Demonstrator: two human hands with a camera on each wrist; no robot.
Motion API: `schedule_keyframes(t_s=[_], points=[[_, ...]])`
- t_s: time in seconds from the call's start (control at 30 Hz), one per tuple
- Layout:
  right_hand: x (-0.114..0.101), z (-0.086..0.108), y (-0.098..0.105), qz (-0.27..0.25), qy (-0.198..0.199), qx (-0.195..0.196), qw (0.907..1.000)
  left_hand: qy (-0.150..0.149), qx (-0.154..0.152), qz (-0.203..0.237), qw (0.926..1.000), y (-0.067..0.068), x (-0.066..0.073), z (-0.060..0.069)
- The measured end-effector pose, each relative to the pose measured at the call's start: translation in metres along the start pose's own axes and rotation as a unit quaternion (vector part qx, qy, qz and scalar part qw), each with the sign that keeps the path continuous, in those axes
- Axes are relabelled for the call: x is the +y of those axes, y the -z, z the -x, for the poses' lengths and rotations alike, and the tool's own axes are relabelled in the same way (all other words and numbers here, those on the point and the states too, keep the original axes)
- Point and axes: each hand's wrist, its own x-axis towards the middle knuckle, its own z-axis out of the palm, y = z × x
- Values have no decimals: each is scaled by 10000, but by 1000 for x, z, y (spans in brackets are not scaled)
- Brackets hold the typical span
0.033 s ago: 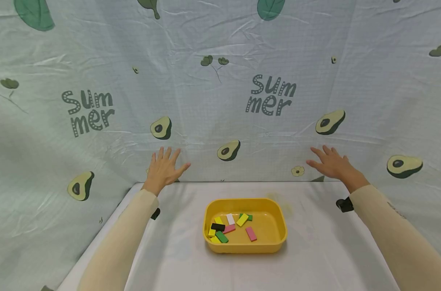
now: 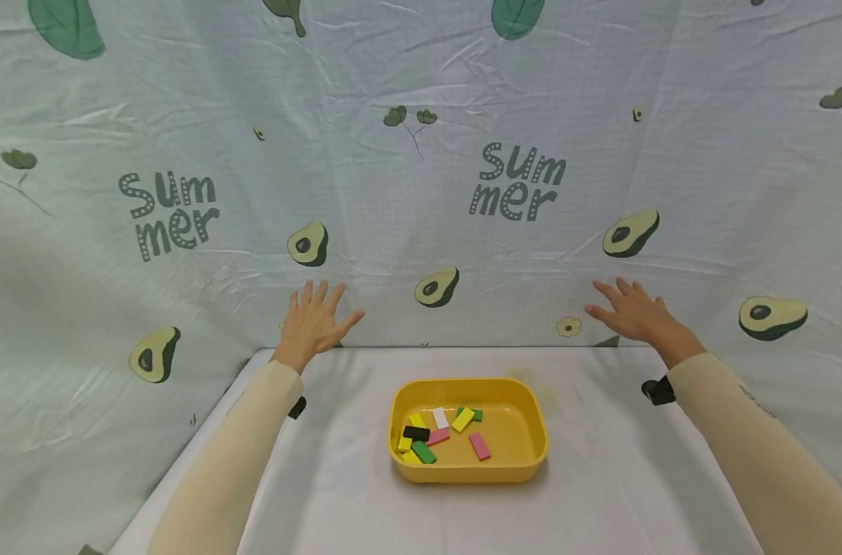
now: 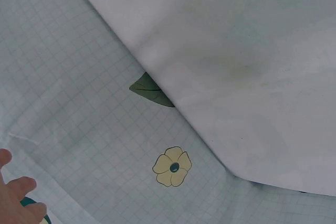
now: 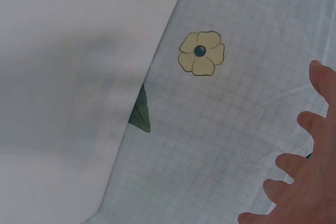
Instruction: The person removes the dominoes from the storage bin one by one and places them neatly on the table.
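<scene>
My left hand point(image 2: 312, 327) is held out above the table's far left corner, its fingers spread and nothing in them. Toward the far right edge, my right hand point(image 2: 632, 312) is likewise raised with spread fingers and holds nothing. Between the two arms, nearer to me, a yellow plastic bin point(image 2: 525, 443) stands on the table, apart from both hands. Several small rectangular blocks lie in it, mostly on its left side: a black block point(image 2: 416, 433), a white block point(image 2: 439, 418), a pink block point(image 2: 479, 446), a green block point(image 2: 423, 452) and a yellow block point(image 2: 463, 419) among them.
A white cover lies over the table point(image 2: 580, 509). Behind it hangs a pale curtain point(image 2: 365, 177) printed with avocados, leaves and lettering, which also runs along the left side. Dark straps point(image 2: 658, 391) sit at both wrists.
</scene>
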Motion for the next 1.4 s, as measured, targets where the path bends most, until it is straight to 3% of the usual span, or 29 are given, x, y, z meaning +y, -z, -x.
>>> schedule_keyframes(t_s=[0.6, 1.0, 1.1, 1.2, 1.27, 1.4], points=[[-7, -2, -4, 17, 219, 85, 9997, -12, 44, 22, 10000, -1, 2, 8], [-25, 11, -22, 29, 755, 350, 9965, -28, 83, 234, 9997, -5, 12, 27], [-35, 17, -30, -116, 937, 427, 9946, -51, 156, 454, 9988, -11, 16, 35], [-47, 23, -38, -331, 1150, 520, 9915, -9, 191, 988, 9949, -19, 22, 46], [-57, 27, -45, -449, 1330, 593, 9883, 60, 174, 1482, 9888, -25, 27, 54], [-77, 37, -57, -607, 1663, 730, 9815, 259, -17, 2463, 9689, -36, 38, 70]])
